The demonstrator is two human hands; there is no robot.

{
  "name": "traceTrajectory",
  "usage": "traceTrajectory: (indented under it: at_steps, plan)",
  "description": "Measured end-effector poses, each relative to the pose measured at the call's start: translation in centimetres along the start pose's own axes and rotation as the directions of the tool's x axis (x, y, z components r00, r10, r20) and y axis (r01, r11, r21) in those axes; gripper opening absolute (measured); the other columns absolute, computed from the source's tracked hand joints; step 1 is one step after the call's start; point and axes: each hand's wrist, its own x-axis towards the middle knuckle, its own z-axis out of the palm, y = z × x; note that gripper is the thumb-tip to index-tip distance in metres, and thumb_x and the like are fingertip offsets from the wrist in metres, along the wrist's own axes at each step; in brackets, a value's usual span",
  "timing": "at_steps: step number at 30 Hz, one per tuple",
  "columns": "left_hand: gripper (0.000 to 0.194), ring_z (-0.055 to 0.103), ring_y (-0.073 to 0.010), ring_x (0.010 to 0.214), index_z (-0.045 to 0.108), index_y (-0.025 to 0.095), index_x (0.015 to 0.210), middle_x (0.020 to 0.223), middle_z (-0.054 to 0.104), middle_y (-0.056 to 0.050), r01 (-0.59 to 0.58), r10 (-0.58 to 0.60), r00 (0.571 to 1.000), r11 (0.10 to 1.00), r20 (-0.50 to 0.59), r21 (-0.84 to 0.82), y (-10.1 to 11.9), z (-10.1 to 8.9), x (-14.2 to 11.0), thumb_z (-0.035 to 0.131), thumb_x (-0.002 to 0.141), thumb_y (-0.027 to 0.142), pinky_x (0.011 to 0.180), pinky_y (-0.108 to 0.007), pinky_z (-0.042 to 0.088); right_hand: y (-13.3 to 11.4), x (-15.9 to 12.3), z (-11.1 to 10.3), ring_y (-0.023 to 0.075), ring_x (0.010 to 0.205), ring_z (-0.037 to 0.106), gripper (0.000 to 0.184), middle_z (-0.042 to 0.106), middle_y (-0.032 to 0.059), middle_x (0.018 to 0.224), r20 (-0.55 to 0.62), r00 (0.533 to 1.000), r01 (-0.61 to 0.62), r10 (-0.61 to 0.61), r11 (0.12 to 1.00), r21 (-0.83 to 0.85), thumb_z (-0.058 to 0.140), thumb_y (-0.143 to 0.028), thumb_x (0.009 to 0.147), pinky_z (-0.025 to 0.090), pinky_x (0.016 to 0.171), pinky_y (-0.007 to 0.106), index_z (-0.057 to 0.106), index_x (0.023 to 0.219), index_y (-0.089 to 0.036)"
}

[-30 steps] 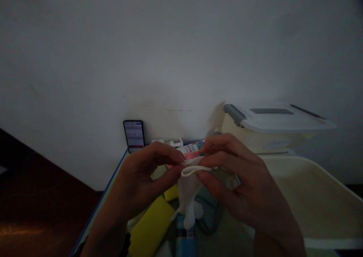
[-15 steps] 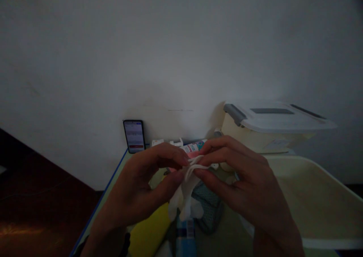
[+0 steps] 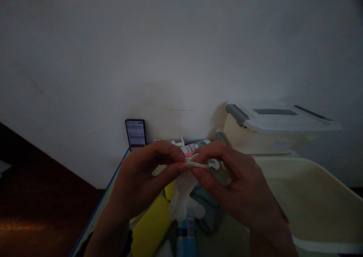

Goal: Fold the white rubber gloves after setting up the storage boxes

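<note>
While both hands are up over the table, a thin white glove hangs btwn them, cuff uppermost, its lower part drooping w/ a rounded lobe or two showing at the bottom. L hand has thumb & index tips clamped together on the L end of the cuff. R hand pinches the cuff's R end, thumb below, index above; its other fingers are partly hidden, so can't tell how they sit. Fingertips of the two hands are near each other, a short bit of folded edge visible btwn. Small white curl by the R fingers: can't tell if it's part of the glove.

Below the glove: blue pack w/ a pale label; grey-green mesh item to its R; yellow item to its L, nr the L wrist, which has a dark band. Behind the hands, a white-&-red tube is partly covered. Phone leans upright vs. the wall, screen lit. Far R: cream box w/ white lid, & a cream tub in front.
</note>
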Motion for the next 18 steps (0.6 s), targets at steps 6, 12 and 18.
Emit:
traceTrajectory:
  at_steps: [6, 12, 18]
  plan:
    - [0.013, 0.067, -0.0061, 0.065, 0.066, 0.022, 0.077, 0.072, 0.070, 0.006, -0.006, 0.011, 0.998, 0.997, -0.063, 0.077, -0.1, 0.1, -0.1, 0.072, 0.075, 0.010, 0.064, -0.010, 0.054, 0.2, -0.2, 0.4, 0.0154, 0.079, 0.064, 0.005, 0.068, 0.0002, 0.083, 0.029, 0.994, -0.109, 0.106, 0.988, 0.105, 0.063, -0.020, 0.081, 0.051, 0.069, 0.029, 0.059, 0.084, -0.022]
    - [0.010, 0.066, -0.0098, 0.064, 0.065, 0.020, 0.077, 0.070, 0.069, 0.003, -0.031, 0.040, 0.996, 0.993, -0.080, 0.110, 0.0, 0.1, -0.1, 0.071, 0.077, 0.012, 0.062, -0.016, 0.055, 0.7, -0.3, 1.1, 0.0120, 0.084, 0.064, 0.039, 0.064, 0.0001, 0.098, 0.080, 0.981, -0.192, 0.175, 0.913, 0.360, 0.068, -0.026, 0.081, 0.052, 0.067, 0.021, 0.049, 0.114, -0.028]
    - [0.012, 0.066, -0.0074, 0.068, 0.064, 0.021, 0.081, 0.075, 0.069, 0.004, -0.025, 0.026, 0.999, 1.000, -0.033, 0.011, -0.2, 0.0, -0.1, 0.071, 0.078, 0.012, 0.064, -0.012, 0.053, 0.7, -0.1, 1.3, 0.0113, 0.073, 0.059, 0.012, 0.064, -0.0014, 0.083, 0.093, 0.971, -0.238, 0.219, 0.892, 0.384, 0.064, -0.033, 0.085, 0.048, 0.061, 0.022, 0.062, 0.093, -0.025]
